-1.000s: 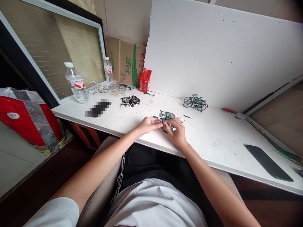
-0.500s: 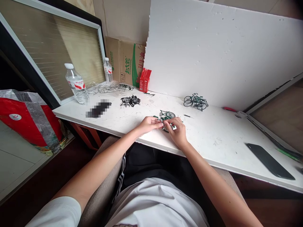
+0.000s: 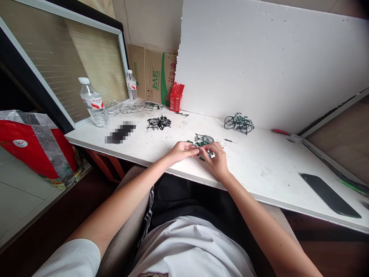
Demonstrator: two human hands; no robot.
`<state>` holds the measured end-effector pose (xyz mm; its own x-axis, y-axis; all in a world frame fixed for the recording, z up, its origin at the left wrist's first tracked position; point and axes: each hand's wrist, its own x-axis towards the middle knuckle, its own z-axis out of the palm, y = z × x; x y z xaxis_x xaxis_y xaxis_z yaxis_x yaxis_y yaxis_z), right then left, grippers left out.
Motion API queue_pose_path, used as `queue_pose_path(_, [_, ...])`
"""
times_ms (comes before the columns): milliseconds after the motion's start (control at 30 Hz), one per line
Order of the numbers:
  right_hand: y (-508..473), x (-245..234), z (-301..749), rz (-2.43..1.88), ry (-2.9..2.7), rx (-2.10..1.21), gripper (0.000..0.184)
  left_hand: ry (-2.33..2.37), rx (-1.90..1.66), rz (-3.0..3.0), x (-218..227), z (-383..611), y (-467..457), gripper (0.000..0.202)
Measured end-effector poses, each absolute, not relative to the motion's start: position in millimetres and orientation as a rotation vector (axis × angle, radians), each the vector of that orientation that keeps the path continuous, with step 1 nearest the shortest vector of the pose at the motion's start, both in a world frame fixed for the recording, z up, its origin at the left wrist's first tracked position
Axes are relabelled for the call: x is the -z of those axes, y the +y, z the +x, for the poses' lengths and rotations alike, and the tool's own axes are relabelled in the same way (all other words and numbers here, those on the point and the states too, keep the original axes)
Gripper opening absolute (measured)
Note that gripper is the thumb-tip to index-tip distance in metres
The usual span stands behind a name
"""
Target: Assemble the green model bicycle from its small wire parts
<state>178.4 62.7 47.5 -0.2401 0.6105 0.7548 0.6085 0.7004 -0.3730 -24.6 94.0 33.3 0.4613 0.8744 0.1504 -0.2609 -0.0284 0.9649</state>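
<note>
Close to the table's front edge, my left hand (image 3: 182,151) pinches a small model bicycle (image 3: 205,155) between thumb and fingers. My right hand (image 3: 216,158) is closed on the same piece from the other side, the two sets of fingertips nearly meeting. A spoked wheel and a bit of green show below the fingers; the rest is covered. Just beyond the hands lie green bicycle parts with a wheel (image 3: 206,139). A thin dark tool (image 3: 230,141) rests to their right. Assembled green model bicycles (image 3: 238,123) stand farther back.
Black bicycle parts (image 3: 159,122) lie left of centre, with thin part frames (image 3: 132,107) on plastic behind. Water bottles (image 3: 93,104), a red box (image 3: 176,97) and a carton (image 3: 155,77) line the back left. A dark phone-like slab (image 3: 330,195) lies right. A white board (image 3: 259,57) stands behind.
The camera view has shifted very slightly. Both hands keep their hold on the model bicycle, with barely any finger movement.
</note>
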Motion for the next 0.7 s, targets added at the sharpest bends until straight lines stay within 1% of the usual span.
queue_pose_path(200, [64.1,-45.3,178.6,-0.93,-1.945,0.002,0.015,0.634,-1.006,1.277,-32.2,-24.4,94.2,0.049])
queue_pose_path(700, [63.0,-46.3,177.6,-0.902,-1.959,0.052,0.014,0.623,-1.018,1.257,-28.4,-24.7,96.2,0.047])
